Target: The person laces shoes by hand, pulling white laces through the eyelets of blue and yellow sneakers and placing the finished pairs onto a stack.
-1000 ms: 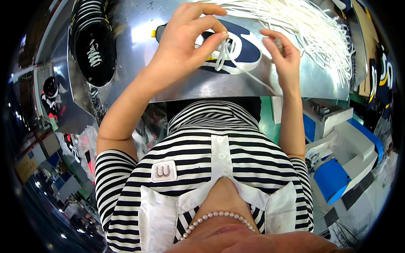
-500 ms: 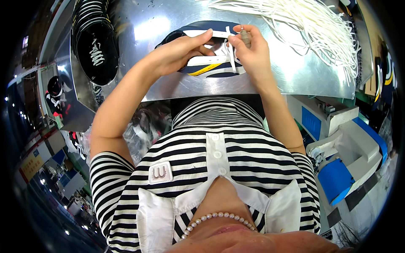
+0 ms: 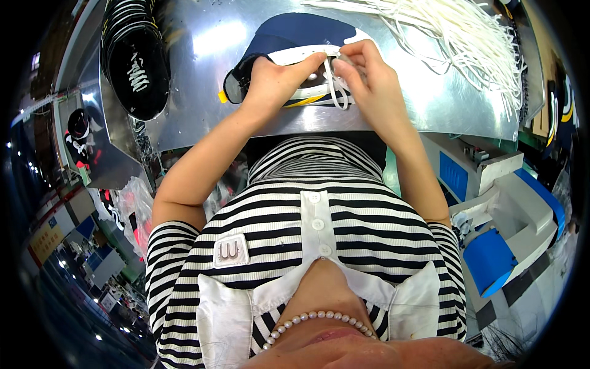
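Note:
A navy shoe upper point(image 3: 289, 31) with white eyelet strips, a yellow stripe and a dark mesh-lined collar lies tilted on the metal table before me. My left hand point(image 3: 273, 83) is closed on the upper, its fingers inside the opening and its thumb along the far eyelet strip. A white shoelace point(image 3: 330, 77) hangs in a loop across the opening. At the lace, beside the eyelet strip, my right hand point(image 3: 369, 71) pinches with thumb and index finger. Its other fingers are partly hidden and slightly blurred.
A heap of loose white laces point(image 3: 442, 49) spreads over the table's far right. Nested black shoe uppers point(image 3: 136, 67) with white lacing stand at the left. Below the table's right side is a grey and blue machine point(image 3: 504, 227). The metal table point(image 3: 209, 126) has a near edge close to my body.
The upper has tipped, showing more of its navy far side. My left hand has moved right along the eyelet strip. The shoelace now hangs as a loop nearer my left thumb.

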